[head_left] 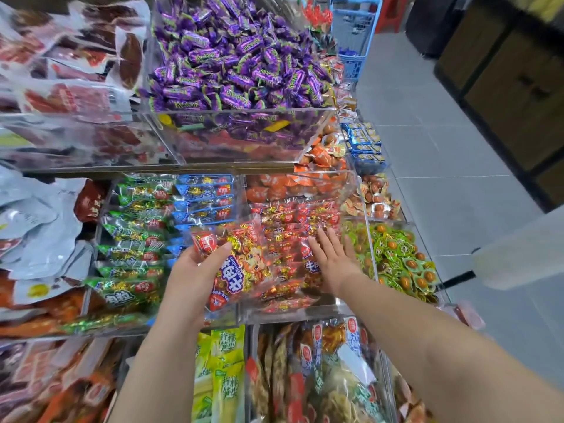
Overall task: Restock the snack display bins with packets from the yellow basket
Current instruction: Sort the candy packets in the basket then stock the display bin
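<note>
Both hands are at the middle shelf. The left hand [195,270] curls round a red, clear-plastic packet of gold-wrapped snacks [241,264], thumb on its upper face. The right hand [332,261] lies flat, fingers straight and spread, on the red packets inside the clear acrylic bin [283,311]. From the left hand that bin lies at about two o'clock, just beside. The held packet overhangs the bin's left wall, its long axis running from seven to one o'clock. The right hand is nearer the drop spot, being in the bin itself, and seems to be pressing the stock down or aside to make room. The coming move is therefore likely a short slide of the packet toward three o'clock into the gap. The yellow basket is not in view. On the held packet, large white Chinese characters on blue look like 牛肉粒, though I cannot be sure; beside them are a cartoon animal and a red logo patch. Purple twist-wrapped sweets [232,56] in the upper bin at twelve o'clock carry green lettering that reads roughly "Krokant". Yellow-green packets [227,361] at six o'clock bear green Chinese writing too small to read.
</note>
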Available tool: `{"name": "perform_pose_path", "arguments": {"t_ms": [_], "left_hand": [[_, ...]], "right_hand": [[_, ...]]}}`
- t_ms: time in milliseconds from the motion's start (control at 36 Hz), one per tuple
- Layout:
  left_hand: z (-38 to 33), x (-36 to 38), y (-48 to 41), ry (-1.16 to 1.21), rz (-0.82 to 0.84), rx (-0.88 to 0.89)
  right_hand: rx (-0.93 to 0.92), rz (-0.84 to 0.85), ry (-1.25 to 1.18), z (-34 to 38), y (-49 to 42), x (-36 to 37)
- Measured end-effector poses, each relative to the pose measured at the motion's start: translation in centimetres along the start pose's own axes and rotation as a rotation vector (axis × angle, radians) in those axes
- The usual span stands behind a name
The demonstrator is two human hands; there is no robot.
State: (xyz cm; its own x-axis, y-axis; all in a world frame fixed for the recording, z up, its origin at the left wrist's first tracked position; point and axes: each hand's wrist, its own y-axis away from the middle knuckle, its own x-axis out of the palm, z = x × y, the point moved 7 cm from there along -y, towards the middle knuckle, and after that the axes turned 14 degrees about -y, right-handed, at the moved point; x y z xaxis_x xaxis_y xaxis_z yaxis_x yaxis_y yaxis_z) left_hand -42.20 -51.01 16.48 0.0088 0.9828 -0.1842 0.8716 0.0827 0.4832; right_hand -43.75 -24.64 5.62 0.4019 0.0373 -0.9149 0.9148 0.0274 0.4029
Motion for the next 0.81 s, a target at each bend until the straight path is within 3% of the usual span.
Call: {"name": "perform_pose_path", "arguments": {"t_ms": [278,611,722,806], "left_hand": [[-0.5,0.6,-0.3,0.011,0.013,-0.033],[-1.2,4.3,2.3,-0.057,0.398,-0.013],[-0.7,4.4,2.1,-0.213,0.341,0.008],[-0.8,4.4,1.6,-0.359,0.27,0.088]], "right_hand": [[0.002,-0.076,0.035,0.0,-1.4,0.4],[-0.014,-0.006,-0.057,-0.6,-0.9,-1.1],[-0.085,-0.055,-0.311,-0.4,0.4,-4.1],[-0.133,-0.3,-0.719,-0.6,2.2,-9.1]]}}
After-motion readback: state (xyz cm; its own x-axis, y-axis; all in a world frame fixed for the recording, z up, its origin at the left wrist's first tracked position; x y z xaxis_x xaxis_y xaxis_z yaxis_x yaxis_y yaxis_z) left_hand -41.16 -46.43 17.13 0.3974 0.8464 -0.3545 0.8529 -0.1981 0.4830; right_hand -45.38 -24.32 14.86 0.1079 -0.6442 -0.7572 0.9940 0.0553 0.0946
